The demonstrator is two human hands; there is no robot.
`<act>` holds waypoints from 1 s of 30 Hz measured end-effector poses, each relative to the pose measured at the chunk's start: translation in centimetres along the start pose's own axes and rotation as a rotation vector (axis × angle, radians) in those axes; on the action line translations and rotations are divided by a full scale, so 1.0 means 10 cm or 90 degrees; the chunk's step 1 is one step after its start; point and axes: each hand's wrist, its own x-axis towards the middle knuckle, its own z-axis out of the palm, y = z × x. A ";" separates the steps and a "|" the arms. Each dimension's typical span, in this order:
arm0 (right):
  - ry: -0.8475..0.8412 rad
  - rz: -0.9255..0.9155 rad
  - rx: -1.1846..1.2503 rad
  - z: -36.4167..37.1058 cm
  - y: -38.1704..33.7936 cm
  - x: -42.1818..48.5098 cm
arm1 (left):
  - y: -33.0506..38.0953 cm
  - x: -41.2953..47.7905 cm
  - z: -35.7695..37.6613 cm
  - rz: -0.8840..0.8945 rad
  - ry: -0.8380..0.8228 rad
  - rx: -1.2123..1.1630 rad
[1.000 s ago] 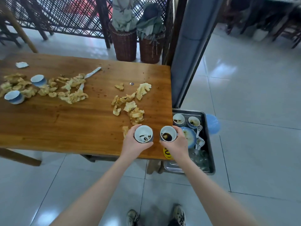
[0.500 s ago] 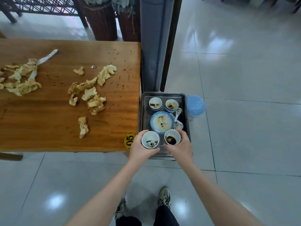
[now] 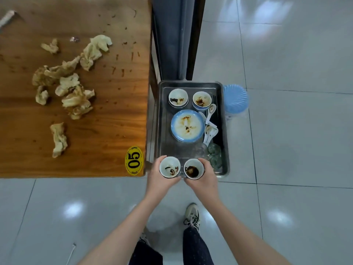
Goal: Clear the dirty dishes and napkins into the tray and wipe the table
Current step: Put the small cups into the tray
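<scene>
The left hand is curled round the left cup. The right hand is curled round the right cup, which has dark sauce in it. Both dirty cups are over the near end of the metal tray. The tray sits low, just beside the wooden table. Crumpled napkins and crumbs lie on the table. A yellow 05 tag is at its corner. The floor is shiny grey tile. A blue stool stands by the tray.
</scene>
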 end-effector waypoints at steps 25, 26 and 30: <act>0.056 0.049 -0.024 1.04 0.91 1.17 | -1.04 1.33 0.61 0.032 0.032 0.057; 0.056 0.049 -0.020 1.05 0.90 1.21 | -1.04 1.36 0.62 0.036 0.032 0.062; 0.070 0.043 -0.014 1.07 0.87 1.33 | -1.04 1.46 0.66 0.020 0.020 0.049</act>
